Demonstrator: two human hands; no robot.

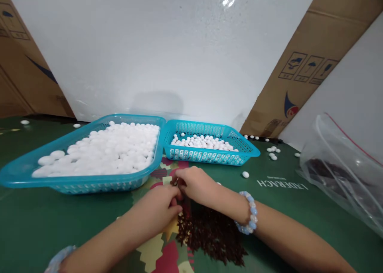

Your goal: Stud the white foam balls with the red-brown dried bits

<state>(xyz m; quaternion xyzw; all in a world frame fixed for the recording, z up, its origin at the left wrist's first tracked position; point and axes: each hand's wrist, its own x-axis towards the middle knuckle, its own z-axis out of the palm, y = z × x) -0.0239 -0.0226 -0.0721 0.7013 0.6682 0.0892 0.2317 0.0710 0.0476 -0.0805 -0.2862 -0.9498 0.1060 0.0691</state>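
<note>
My left hand (166, 205) and my right hand (199, 185) meet in front of the two baskets, fingertips close together. Both are closed in a pinch. A bit of dark brown shows at the right fingertips, but what the fingers hold is too small and hidden to name. Just below the hands lies a pile of small, spiky, dark reddish-brown pieces (214, 237), partly covered by my right forearm. Beyond my left hand stands a large blue basket (26, 181) heaped with white balls (116, 149). Past my right hand, a smaller blue basket (248, 147) holds smaller white balls (203, 142).
A clear zip bag (338, 165) with dark brown contents lies at the right. Loose white balls (245, 174) are scattered on the green printed table cover (278, 209). A white board (167, 49) and cardboard (323, 41) rise behind the baskets.
</note>
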